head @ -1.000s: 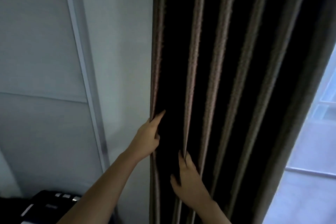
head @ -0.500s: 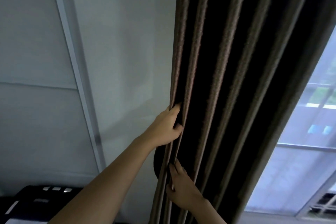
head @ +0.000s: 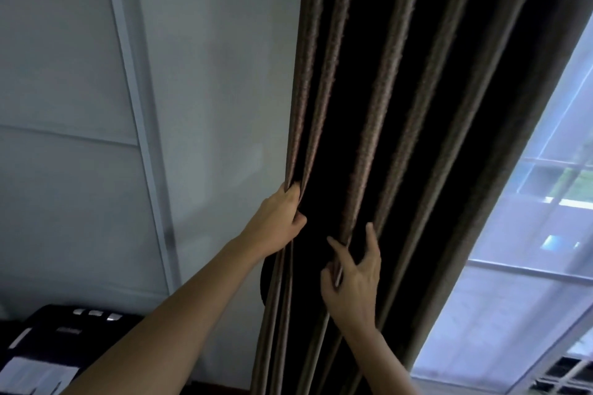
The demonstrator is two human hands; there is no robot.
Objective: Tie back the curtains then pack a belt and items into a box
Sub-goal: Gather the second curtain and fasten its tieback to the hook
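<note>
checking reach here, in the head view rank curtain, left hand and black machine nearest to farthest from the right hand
1. curtain, one fold pinched by the right hand itself
2. left hand, just up-left, gripping the edge folds
3. black machine, far lower left

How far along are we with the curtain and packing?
Done: nothing visibly; the curtain hangs loose, no tie around it. In hand: left hand grips its edge pleats, right hand pinches another fold. Left: tying it, then packing; no belt or box in view.
</note>
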